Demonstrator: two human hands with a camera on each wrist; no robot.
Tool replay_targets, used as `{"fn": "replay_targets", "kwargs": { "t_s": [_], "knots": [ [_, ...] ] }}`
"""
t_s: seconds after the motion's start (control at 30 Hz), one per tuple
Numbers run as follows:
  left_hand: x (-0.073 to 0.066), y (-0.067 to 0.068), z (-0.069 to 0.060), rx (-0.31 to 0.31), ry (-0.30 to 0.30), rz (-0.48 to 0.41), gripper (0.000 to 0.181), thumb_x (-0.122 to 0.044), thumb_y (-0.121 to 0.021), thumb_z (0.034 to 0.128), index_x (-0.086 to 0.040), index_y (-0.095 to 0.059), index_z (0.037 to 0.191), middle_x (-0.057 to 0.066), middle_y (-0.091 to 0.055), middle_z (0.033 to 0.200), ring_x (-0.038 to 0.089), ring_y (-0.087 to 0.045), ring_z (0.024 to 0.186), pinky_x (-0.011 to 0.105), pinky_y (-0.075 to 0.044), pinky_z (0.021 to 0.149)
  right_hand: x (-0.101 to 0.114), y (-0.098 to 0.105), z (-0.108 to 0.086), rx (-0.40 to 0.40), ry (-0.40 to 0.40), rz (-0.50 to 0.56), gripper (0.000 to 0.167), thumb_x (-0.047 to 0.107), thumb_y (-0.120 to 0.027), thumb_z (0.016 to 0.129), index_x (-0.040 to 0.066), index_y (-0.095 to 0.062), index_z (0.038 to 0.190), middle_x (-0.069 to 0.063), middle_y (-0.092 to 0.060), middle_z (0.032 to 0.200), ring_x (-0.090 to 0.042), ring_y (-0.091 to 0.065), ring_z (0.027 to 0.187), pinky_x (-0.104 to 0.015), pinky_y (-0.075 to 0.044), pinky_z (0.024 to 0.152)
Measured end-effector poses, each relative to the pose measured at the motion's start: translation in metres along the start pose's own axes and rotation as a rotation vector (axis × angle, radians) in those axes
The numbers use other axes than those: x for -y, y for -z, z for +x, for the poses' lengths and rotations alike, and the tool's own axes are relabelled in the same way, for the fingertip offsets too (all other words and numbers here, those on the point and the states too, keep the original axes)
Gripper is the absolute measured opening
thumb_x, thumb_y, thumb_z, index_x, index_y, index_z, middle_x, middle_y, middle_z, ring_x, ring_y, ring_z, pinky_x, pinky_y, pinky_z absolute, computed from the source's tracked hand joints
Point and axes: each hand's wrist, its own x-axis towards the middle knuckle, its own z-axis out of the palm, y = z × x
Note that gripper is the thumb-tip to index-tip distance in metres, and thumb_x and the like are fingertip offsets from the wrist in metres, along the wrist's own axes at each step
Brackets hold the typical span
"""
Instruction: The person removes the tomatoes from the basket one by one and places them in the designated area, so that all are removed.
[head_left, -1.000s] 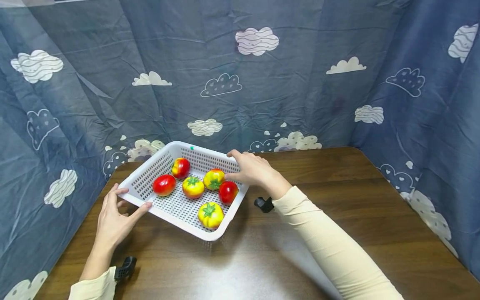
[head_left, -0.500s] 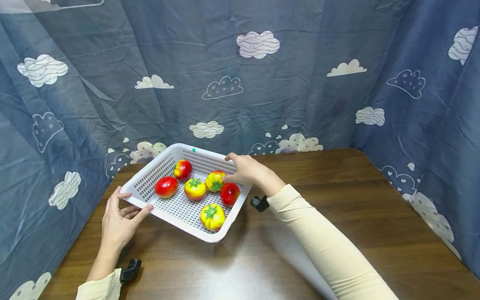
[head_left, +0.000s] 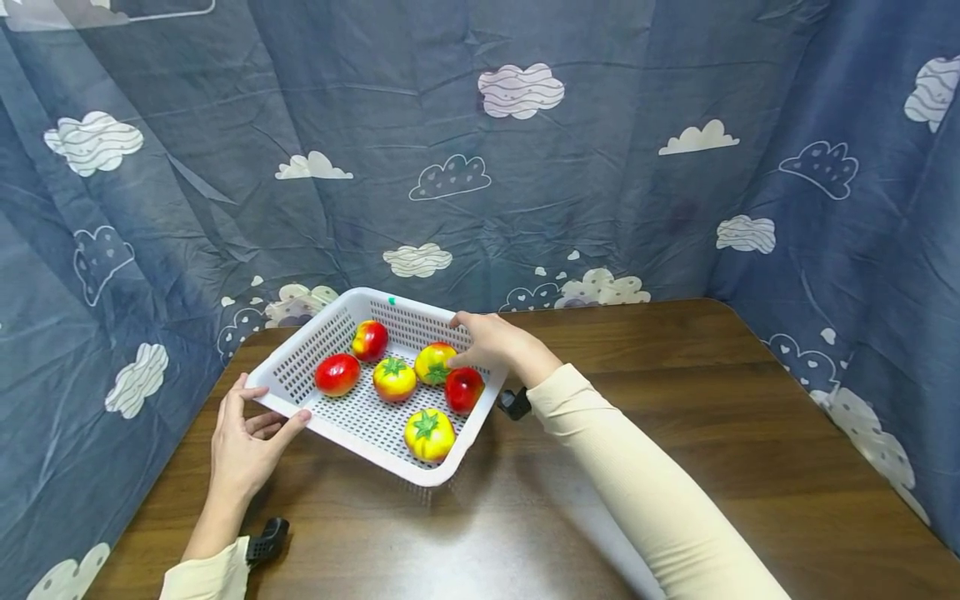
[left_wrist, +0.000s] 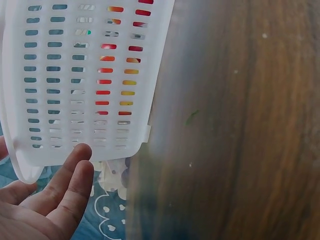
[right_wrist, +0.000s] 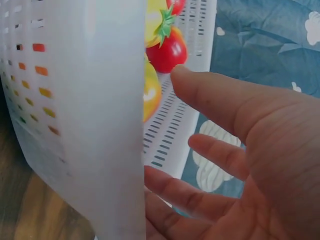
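Observation:
A white slotted plastic basket [head_left: 360, 443] sits at an angle over the left half of the table. In it lie several glossy red and yellow fruits, among them a yellow one with a green leafy top [head_left: 430, 435] and an all-red one [head_left: 337, 375]. My left hand [head_left: 243, 446] holds the near left corner, thumb at the rim; in the left wrist view its fingertips [left_wrist: 80, 151] lie by the slotted outer wall. My right hand [head_left: 498, 346] grips the far right corner, its thumb over the inside. The right wrist view shows some fingers partly hidden by the wall.
The brown wooden table [head_left: 637, 417] extends to the right and toward the front. Behind and on both sides hangs a blue curtain [head_left: 570, 183] with white clouds. A black wrist device [head_left: 268, 540] sits on the left wrist, another [head_left: 514, 404] on the right.
The head view has shifted slightly, moving everything a little right and down. My right wrist has drawn slightly left, closer to the basket. Basket and fruits keep their arrangement.

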Motion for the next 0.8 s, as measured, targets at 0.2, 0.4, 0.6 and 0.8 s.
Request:
{"fn": "replay_targets", "kwargs": {
  "t_s": [0.2,0.4,0.6,0.8],
  "knots": [
    [-0.001,-0.001,0.000,0.005,0.012,-0.004,0.075,-0.022,-0.090,0.0878,-0.001,-0.048,0.145,0.013,-0.028,0.176,0.047,-0.072,0.111,0.000,-0.052,0.078,0.003,-0.004,0.006,0.032,-0.010,0.007,0.063,0.025,-0.080,0.097,0.015,-0.056,0.154,-0.014,-0.063,0.150,-0.030,-0.060,0.125,-0.041,-0.063,0.096],
    [-0.001,0.000,0.000,0.018,0.011,-0.001,0.075,-0.023,-0.090,0.0883,-0.001,-0.047,0.146,0.014,-0.026,0.176,0.046,-0.072,0.110,0.000,-0.052,0.078,0.005,-0.005,0.011,0.099,-0.006,0.018,0.065,0.020,-0.078,0.097,0.018,-0.054,0.157,-0.013,-0.059,0.153,-0.031,-0.059,0.125,-0.041,-0.059,0.097],
    [0.001,0.000,0.000,0.022,0.008,0.000,0.074,-0.022,-0.091,0.0878,-0.001,-0.048,0.145,0.012,-0.026,0.176,0.036,-0.074,0.105,0.002,-0.054,0.078,0.011,-0.005,0.020,0.127,-0.013,-0.010,0.067,0.019,-0.078,0.097,0.021,-0.052,0.159,-0.012,-0.056,0.157,-0.032,-0.058,0.128,-0.048,-0.057,0.108],
    [0.004,0.001,0.000,0.012,-0.010,-0.019,0.074,-0.020,-0.092,0.0859,0.000,-0.049,0.142,0.013,-0.027,0.176,0.006,-0.072,0.092,0.003,-0.055,0.077,0.019,-0.005,0.029,0.189,-0.013,-0.033,0.068,0.011,-0.075,0.097,0.023,-0.052,0.160,-0.011,-0.054,0.159,-0.031,-0.057,0.126,-0.043,-0.056,0.107]
  ]
}}
